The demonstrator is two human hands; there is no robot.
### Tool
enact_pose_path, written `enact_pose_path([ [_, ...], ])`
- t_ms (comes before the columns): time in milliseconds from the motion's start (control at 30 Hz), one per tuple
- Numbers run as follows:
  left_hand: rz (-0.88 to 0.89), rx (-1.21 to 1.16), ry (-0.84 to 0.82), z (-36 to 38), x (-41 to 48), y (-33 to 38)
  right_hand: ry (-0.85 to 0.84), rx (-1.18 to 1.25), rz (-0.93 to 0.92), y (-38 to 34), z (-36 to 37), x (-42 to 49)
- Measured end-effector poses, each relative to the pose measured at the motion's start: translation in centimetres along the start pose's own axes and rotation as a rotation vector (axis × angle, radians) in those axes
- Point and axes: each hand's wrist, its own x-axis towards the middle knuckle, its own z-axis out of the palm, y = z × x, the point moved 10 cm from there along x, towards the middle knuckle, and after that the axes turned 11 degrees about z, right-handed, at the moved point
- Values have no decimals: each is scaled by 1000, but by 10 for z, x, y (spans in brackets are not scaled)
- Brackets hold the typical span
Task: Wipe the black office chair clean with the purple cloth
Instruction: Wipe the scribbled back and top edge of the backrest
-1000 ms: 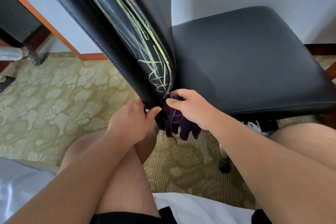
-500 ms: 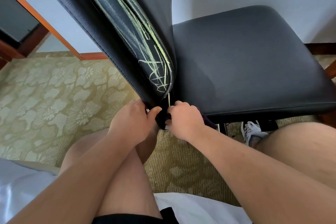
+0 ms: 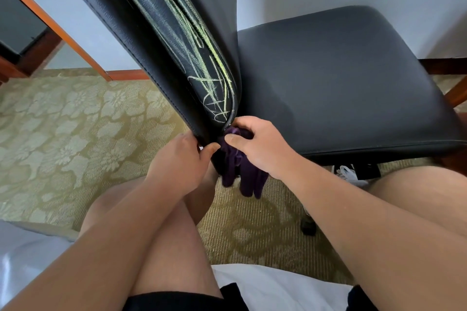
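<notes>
The black office chair point(image 3: 341, 83) stands in front of me, its backrest point(image 3: 151, 33) rising toward the camera. Yellow-green chalk scribbles point(image 3: 209, 78) run down the backrest's edge to its lower end. My right hand point(image 3: 260, 146) grips the bunched purple cloth point(image 3: 242, 174) against the bottom of the backrest, where it meets the seat. Part of the cloth hangs below the hand. My left hand point(image 3: 177, 161) grips the lower end of the backrest from the left, thumb toward the cloth.
My bare knees point(image 3: 156, 209) are under the hands, with white bedding point(image 3: 265, 283) at the bottom edge. Patterned green carpet point(image 3: 63, 134) covers the floor. A wooden frame point(image 3: 63, 35) stands at left, a white shoe point(image 3: 350, 174) and a chair caster point(image 3: 308, 226) sit under the seat.
My right hand dipped below the seat edge, hiding most of the cloth, then came back up to the base of the backrest with the cloth hanging out. The left hand kept its hold.
</notes>
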Motion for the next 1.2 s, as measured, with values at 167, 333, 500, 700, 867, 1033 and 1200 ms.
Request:
enact_pose_path([
  [167,22,11,13,-1,1,0,156,-406,-203,-21,11,-6],
  [333,5,13,12,-1,3,-1,202,-660,-205,-15,22,-3],
  [500,7,-16,1,1,0,-1,127,-761,-99,7,24,9],
  [700,-28,-18,-10,1,1,-5,117,-169,-82,-12,-13,11],
  [867,-7,-11,-12,0,1,-2,130,-62,-69,-14,-14,6],
  [1033,7,4,-5,2,0,3,211,-332,-146,-22,2,0],
  [1200,-6,2,-16,2,1,2,270,-555,-167,-23,11,4],
])
